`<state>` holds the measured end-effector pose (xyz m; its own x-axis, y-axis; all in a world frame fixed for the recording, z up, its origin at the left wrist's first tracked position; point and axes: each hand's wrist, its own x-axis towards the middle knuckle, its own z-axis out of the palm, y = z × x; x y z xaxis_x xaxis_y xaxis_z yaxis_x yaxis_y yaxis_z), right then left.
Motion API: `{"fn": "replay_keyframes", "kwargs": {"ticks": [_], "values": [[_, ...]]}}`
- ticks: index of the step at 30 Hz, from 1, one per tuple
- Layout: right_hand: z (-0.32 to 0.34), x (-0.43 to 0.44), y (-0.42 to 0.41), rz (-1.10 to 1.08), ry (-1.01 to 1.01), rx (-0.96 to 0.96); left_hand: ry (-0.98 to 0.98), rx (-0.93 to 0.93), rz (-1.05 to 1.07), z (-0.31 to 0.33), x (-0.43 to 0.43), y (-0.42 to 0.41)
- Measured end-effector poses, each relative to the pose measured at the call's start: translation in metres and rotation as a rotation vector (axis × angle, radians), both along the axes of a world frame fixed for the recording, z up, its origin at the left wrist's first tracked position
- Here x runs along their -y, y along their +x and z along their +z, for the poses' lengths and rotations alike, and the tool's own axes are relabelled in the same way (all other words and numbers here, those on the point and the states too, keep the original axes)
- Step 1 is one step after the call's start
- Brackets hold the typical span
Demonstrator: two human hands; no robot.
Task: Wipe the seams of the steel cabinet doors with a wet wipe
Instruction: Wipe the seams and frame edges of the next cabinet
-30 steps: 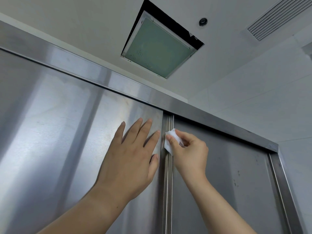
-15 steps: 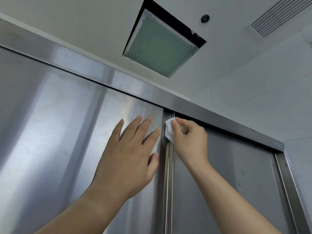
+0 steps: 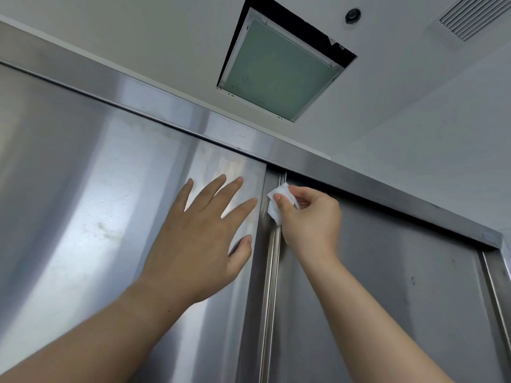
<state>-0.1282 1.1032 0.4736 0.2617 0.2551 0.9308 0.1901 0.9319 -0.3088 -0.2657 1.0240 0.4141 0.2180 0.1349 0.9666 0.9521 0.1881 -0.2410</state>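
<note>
In the curled right hand [image 3: 311, 219] a wet wipe [image 3: 276, 207] is pinched against the door seam [image 3: 272, 272], just under the top rail [image 3: 359, 178]. The left hand [image 3: 199, 239] is laid flat on the left door [image 3: 83, 203]. If held loosely, the wipe may be dropped or caught in the gap.

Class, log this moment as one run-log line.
stage: wiping | right hand: pinches wet wipe against seam near top | left hand: flat on left door

White ceiling [image 3: 138, 31] with open hatch panel [image 3: 282, 70], slatted vent [image 3: 470, 16], small round fixture [image 3: 352, 15]; pale wall [image 3: 431, 150] right.
</note>
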Motion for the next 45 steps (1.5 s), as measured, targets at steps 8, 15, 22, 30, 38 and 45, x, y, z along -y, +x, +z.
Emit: {"fn": "replay_keyframes", "kwargs": {"ticks": [8, 15, 22, 30, 38, 45], "values": [[0.01, -0.003, -0.007, 0.049, 0.083, -0.049, 0.029, 0.095, -0.018, -0.004, 0.003, 0.003], [0.0, -0.008, -0.002, 0.078, 0.1, -0.018, 0.071, 0.09, -0.029, -0.004, 0.005, 0.004], [-0.001, -0.005, -0.007, 0.08, 0.086, -0.043, 0.08, 0.091, -0.04, -0.005, 0.006, 0.005], [0.007, 0.003, 0.0, 0.061, -0.002, -0.01, 0.12, 0.062, -0.061, -0.004, 0.003, 0.004], [-0.035, 0.004, -0.008, 0.028, -0.028, -0.046, 0.052, 0.045, -0.066, -0.015, 0.005, 0.0], [-0.008, 0.01, -0.004, -0.014, -0.042, -0.03, 0.043, 0.038, -0.076, -0.022, 0.004, -0.003]]}}
